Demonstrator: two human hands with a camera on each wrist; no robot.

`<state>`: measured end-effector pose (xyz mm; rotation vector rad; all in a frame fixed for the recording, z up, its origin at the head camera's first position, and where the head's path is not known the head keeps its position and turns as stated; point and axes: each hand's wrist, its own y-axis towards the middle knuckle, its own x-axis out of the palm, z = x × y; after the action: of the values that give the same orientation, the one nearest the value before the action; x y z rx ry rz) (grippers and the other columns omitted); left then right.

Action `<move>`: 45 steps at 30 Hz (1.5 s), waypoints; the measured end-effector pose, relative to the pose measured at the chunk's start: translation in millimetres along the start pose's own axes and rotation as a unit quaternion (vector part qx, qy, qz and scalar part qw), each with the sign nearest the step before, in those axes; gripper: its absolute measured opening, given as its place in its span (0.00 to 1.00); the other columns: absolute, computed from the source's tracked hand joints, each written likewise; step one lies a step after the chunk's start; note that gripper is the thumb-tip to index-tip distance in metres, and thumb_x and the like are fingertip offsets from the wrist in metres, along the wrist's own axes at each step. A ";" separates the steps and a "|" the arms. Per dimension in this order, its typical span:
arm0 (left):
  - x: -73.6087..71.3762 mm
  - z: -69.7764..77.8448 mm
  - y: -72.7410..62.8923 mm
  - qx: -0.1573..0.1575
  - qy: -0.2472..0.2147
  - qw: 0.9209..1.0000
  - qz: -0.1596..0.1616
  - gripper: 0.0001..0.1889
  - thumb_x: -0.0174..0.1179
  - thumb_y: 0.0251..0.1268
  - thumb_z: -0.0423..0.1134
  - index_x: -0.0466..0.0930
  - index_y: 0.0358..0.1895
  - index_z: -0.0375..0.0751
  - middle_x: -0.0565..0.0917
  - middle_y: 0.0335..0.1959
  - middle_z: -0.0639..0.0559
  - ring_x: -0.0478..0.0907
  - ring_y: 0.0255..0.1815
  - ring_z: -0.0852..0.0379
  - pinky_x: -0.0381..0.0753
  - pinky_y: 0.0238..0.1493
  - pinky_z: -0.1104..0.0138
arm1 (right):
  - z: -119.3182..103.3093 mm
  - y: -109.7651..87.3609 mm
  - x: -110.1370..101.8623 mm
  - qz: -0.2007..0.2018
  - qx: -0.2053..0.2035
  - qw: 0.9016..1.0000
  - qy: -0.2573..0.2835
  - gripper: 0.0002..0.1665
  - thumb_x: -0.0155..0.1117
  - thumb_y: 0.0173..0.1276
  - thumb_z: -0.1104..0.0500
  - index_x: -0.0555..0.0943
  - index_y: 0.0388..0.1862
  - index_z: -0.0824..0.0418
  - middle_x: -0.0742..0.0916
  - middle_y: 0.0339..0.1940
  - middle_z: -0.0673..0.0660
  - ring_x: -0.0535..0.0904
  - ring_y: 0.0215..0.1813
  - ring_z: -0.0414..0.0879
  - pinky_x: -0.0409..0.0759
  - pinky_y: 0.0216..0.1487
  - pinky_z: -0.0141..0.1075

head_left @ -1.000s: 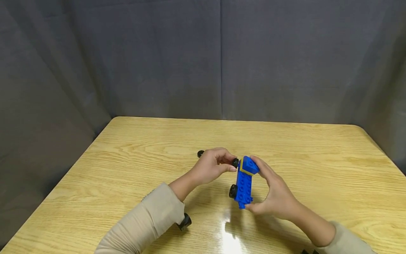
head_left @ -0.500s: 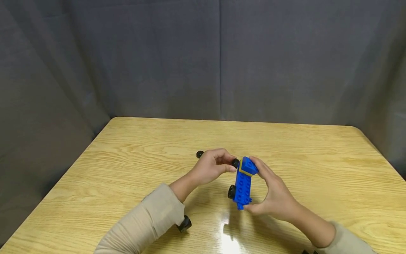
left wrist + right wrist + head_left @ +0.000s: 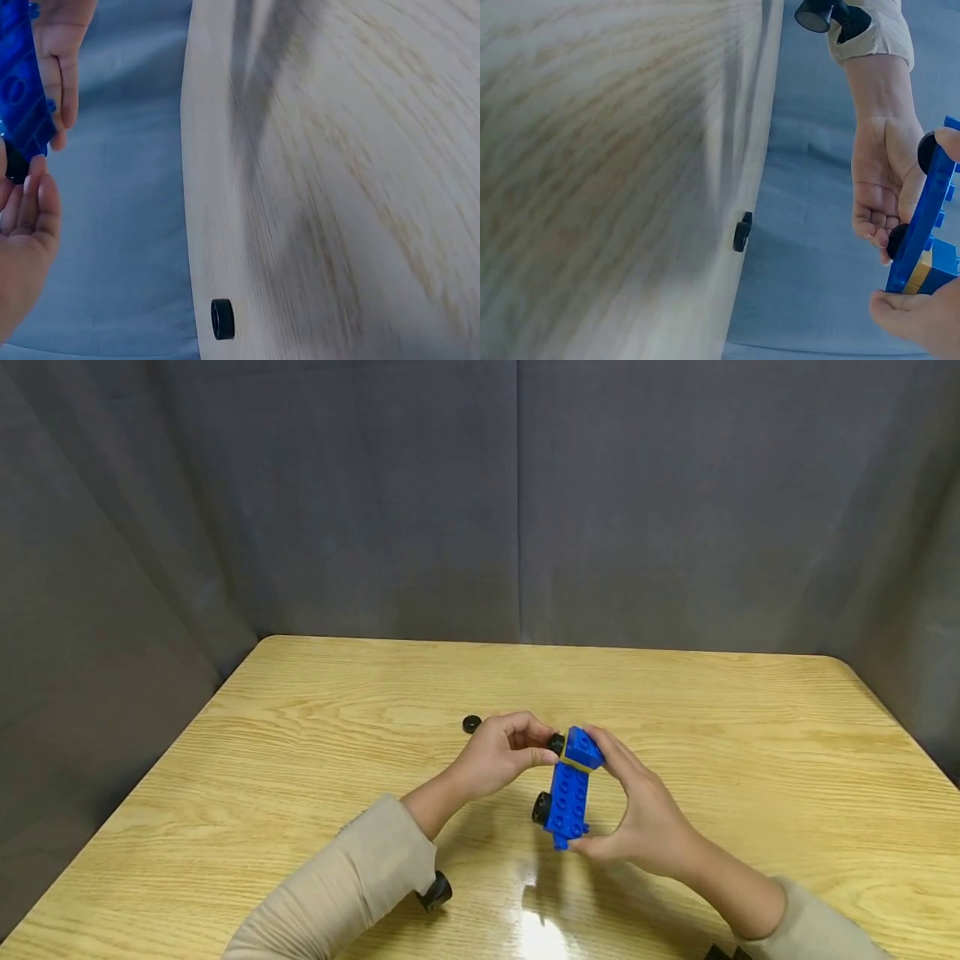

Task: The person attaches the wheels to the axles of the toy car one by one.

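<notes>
A blue toy car (image 3: pixel 567 800) made of building bricks, with a yellow layer under its front block, is held above the table. My right hand (image 3: pixel 651 814) grips it lengthwise, fingers at the front block and thumb at the rear end. On the car's left side, my left hand (image 3: pixel 510 752) pinches a small black wheel (image 3: pixel 556 743) against the front. Another black wheel (image 3: pixel 541 808) sits at the rear on that same side. In the right wrist view both wheels lie along the underside of the blue base (image 3: pixel 922 217). The car's right side is mostly hidden.
One loose black wheel (image 3: pixel 472 723) lies on the wooden table (image 3: pixel 337 693) beyond my left hand. A black cylindrical device (image 3: pixel 435 892) is at the left sleeve. Dark grey curtains (image 3: pixel 375 510) surround the table.
The car and my right hand have shifted slightly to the left, toward my left hand. The left hand stays nearly still, pinching the front wheel throughout.
</notes>
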<state>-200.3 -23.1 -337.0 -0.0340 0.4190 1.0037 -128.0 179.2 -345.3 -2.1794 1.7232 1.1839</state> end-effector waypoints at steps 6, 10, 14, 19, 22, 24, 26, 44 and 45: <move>0.1 -2.9 -0.7 -0.013 0.022 0.999 -0.025 0.13 0.62 0.67 0.28 0.80 0.51 0.25 0.85 0.49 0.32 0.86 0.47 0.44 0.85 0.47 0.69 | 7.2 -2.4 -4.8 -0.039 0.010 0.999 0.008 0.70 0.84 0.39 0.59 0.53 0.79 0.66 0.68 0.74 0.71 0.70 0.69 0.72 0.71 0.61 0.70; -0.4 -3.0 -1.3 -0.019 0.034 0.999 -0.027 0.14 0.62 0.69 0.31 0.79 0.55 0.28 0.84 0.51 0.34 0.85 0.50 0.44 0.85 0.48 0.70 | 9.8 -2.9 -7.1 -0.045 0.009 0.999 0.004 0.71 0.84 0.40 0.57 0.52 0.80 0.64 0.67 0.74 0.70 0.68 0.69 0.72 0.69 0.60 0.73; -1.2 -1.3 -1.5 -0.027 0.027 0.999 -0.029 0.16 0.61 0.70 0.31 0.78 0.58 0.31 0.82 0.55 0.36 0.83 0.53 0.44 0.84 0.49 0.69 | 10.1 -2.1 -8.2 -0.045 0.005 0.999 -0.008 0.72 0.86 0.41 0.55 0.52 0.80 0.61 0.65 0.75 0.70 0.67 0.70 0.73 0.68 0.59 0.75; -1.6 1.9 -3.6 -0.035 -0.002 0.998 -0.045 0.21 0.60 0.70 0.30 0.74 0.64 0.30 0.80 0.60 0.34 0.83 0.56 0.43 0.85 0.53 0.66 | 8.0 -1.4 -9.9 -0.039 0.001 0.999 -0.014 0.73 0.87 0.40 0.56 0.52 0.80 0.61 0.65 0.75 0.71 0.66 0.70 0.74 0.67 0.60 0.75; -1.7 2.6 -5.7 -0.046 -0.010 0.997 -0.055 0.24 0.59 0.71 0.30 0.70 0.69 0.32 0.79 0.62 0.34 0.83 0.57 0.42 0.85 0.54 0.65 | 7.3 -1.3 -10.1 -0.032 -0.001 0.999 -0.014 0.73 0.87 0.39 0.56 0.52 0.80 0.61 0.65 0.74 0.71 0.66 0.70 0.74 0.66 0.61 0.75; -1.8 1.9 -7.1 -0.055 -0.015 0.997 -0.061 0.26 0.58 0.72 0.31 0.67 0.72 0.34 0.78 0.62 0.34 0.82 0.57 0.42 0.84 0.54 0.65 | 7.1 -1.2 -10.2 -0.031 0.000 0.999 -0.014 0.73 0.87 0.40 0.57 0.52 0.80 0.61 0.65 0.74 0.71 0.65 0.71 0.74 0.66 0.61 0.75; -2.3 1.8 -8.9 -0.062 -0.020 0.996 -0.067 0.29 0.57 0.73 0.32 0.63 0.75 0.35 0.77 0.64 0.34 0.82 0.58 0.42 0.84 0.55 0.65 | 6.5 -1.0 -10.3 -0.031 0.003 0.999 -0.015 0.73 0.88 0.40 0.57 0.51 0.80 0.60 0.65 0.75 0.71 0.64 0.71 0.74 0.66 0.61 0.75; 1.7 4.8 -25.5 -0.086 -0.082 0.989 -0.092 0.29 0.53 0.75 0.33 0.59 0.76 0.33 0.78 0.62 0.31 0.81 0.59 0.44 0.81 0.60 0.63 | 7.7 1.6 -9.8 -0.013 0.027 0.999 -0.030 0.73 0.88 0.42 0.56 0.50 0.80 0.60 0.64 0.74 0.69 0.64 0.71 0.72 0.68 0.62 0.73; 2.8 5.6 -26.3 -0.087 -0.087 0.988 -0.095 0.29 0.54 0.75 0.32 0.58 0.76 0.33 0.78 0.62 0.30 0.81 0.58 0.44 0.82 0.59 0.63 | 7.5 1.9 -9.7 -0.013 0.036 0.999 -0.030 0.72 0.87 0.43 0.56 0.50 0.80 0.60 0.64 0.74 0.70 0.63 0.72 0.73 0.68 0.62 0.73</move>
<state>-175.6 -33.9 -337.1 -0.1396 0.1641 0.8441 -133.8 190.0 -343.6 -2.0958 1.6822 1.1521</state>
